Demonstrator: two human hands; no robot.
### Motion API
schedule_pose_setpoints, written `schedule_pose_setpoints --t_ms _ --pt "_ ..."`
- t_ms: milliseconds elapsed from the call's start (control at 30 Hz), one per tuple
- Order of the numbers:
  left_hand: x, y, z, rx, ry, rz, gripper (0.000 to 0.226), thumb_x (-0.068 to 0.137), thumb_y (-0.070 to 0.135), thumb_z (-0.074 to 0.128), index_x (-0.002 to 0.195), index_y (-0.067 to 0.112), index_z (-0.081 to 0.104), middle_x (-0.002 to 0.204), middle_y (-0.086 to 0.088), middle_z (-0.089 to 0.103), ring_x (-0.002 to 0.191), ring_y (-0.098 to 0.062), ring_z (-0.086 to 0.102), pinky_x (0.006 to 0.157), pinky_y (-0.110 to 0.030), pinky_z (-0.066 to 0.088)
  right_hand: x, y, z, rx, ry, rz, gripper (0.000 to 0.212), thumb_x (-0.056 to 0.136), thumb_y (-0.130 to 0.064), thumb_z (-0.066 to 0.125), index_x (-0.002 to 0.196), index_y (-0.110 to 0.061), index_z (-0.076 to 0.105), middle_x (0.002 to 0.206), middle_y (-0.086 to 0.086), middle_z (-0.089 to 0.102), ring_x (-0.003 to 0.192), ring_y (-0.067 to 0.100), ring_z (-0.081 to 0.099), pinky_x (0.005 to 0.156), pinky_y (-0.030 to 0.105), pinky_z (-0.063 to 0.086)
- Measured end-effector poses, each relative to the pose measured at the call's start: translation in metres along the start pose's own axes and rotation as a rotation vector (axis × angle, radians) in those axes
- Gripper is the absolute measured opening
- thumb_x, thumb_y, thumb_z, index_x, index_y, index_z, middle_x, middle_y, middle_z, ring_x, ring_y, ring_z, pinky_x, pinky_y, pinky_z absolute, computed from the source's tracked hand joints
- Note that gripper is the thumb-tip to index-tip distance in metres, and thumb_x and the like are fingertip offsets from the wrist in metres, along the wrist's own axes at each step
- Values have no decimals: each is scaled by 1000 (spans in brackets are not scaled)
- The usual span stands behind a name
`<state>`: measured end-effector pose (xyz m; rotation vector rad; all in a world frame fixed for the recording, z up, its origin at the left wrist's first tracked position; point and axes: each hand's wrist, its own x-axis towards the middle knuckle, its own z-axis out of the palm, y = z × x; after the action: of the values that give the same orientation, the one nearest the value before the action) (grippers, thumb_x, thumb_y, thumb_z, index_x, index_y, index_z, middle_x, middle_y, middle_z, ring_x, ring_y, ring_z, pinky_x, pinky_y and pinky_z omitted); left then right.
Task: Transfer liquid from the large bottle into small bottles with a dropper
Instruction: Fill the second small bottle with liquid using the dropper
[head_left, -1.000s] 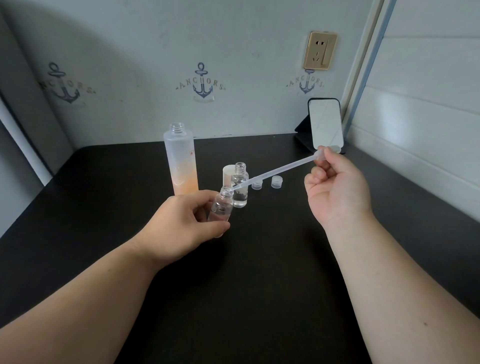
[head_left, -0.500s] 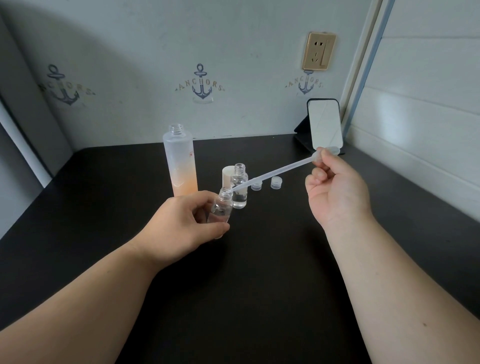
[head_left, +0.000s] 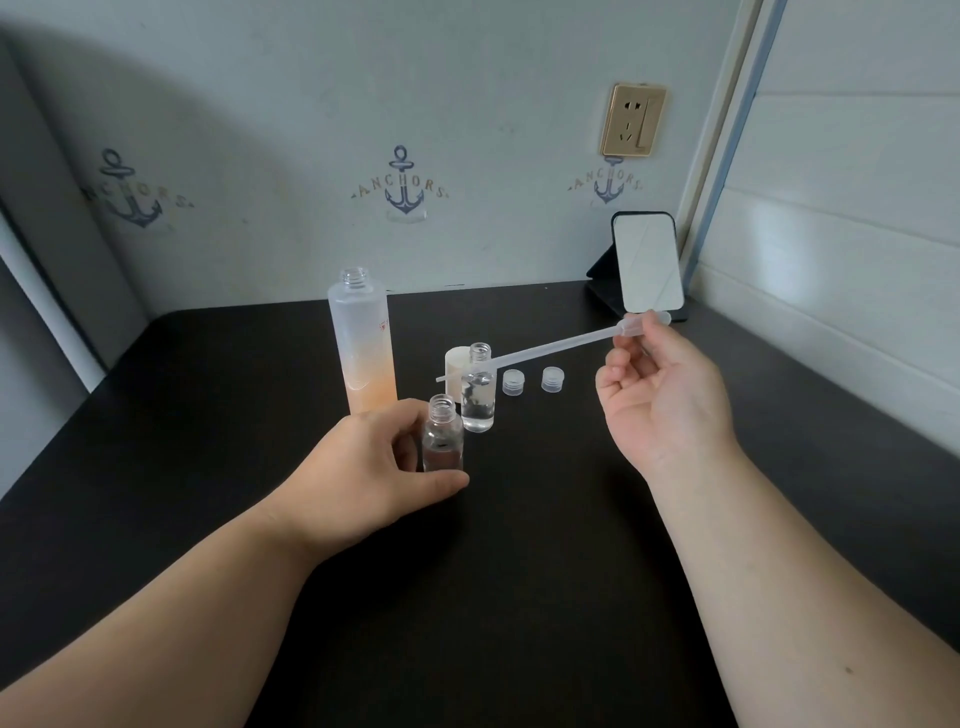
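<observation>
A black tabletop (head_left: 519, 597) fills the lower scene, meeting a pale blue-grey wall (head_left: 493, 78) at its far edge. Three navy anchor decals lettered "ANCHORS" sit on that wall: one at far left (head_left: 132, 195), one in the middle (head_left: 402, 187), one to the right (head_left: 608, 184). Just above the right decal is a gold wall socket (head_left: 632, 120). A small rectangular mirror (head_left: 648, 262) leans on a black stand (head_left: 605, 280) at the far right corner, beside white panelled boards (head_left: 841, 249).

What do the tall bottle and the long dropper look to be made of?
The tall bottle looks like frosted plastic or glass: its wall is cloudy, fading to orange below. I cannot tell which. The dropper, pinched by the right hand, looks like soft translucent plastic, milky and matte along its thin stem.
</observation>
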<state>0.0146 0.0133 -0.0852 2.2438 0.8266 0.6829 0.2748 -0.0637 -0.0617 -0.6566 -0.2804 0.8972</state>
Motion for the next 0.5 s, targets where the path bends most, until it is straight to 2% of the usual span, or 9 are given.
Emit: schedule_pose_setpoints --t_ms 67,133,167,233,300,367,433,500 --pt "-1 0 0 -40 -6 14 36 70 56 81 100 51 63 79 8 66 70 -9 62 61 -19 49 -1 0 0 1 -19 0 23 93 -18 70 72 -9 76 78 2 70 57 12 58 53 22 46" --pt "-4 0 -1 -148 26 33 38 69 53 73 105 48 65 86 5 69 77 -15 65 72 -32 54 -2 0 1 5 -32 2 24 93 -18 70 72 -10 77 77 2 70 58 12 59 53 22 47" --pt "-5 1 -1 -216 71 49 36 70 48 68 105 44 67 91 3 70 81 -21 64 75 -38 54 -3 0 1 12 -36 3 23 93 -18 70 72 -9 77 77 3 70 59 13 60 54 22 47" --pt "-7 1 -3 -324 220 65 27 73 38 62 99 35 69 90 -1 71 79 -26 63 70 -42 53 -4 0 2 27 -45 -4 23 92 -17 70 73 -8 77 78 3 71 61 14 63 56 22 49" --pt "-9 -1 -5 -330 414 37 18 78 26 58 92 32 67 84 4 68 72 -15 62 64 -34 50 -5 0 2 30 -47 -15 22 92 -16 70 73 -7 76 79 4 72 64 14 66 58 23 51" --pt "-7 -2 -7 -295 579 -25 18 82 20 56 91 35 62 85 10 64 73 -6 60 66 -31 49 -6 0 2 30 -48 -22 18 92 -14 70 77 -6 76 81 5 73 67 16 68 60 23 53" --pt "-5 0 -8 -271 683 -90 21 80 22 58 93 38 56 87 10 60 77 0 59 68 -30 50 -6 0 2 34 -50 -23 13 91 -13 70 81 -5 74 83 5 73 69 17 70 62 24 53" --pt "0 0 -9 -271 724 -129 27 74 25 61 95 40 52 92 9 55 76 9 54 69 -26 45 -5 0 1 37 -52 -24 10 90 -13 70 84 -5 73 84 5 74 71 18 70 63 25 54"
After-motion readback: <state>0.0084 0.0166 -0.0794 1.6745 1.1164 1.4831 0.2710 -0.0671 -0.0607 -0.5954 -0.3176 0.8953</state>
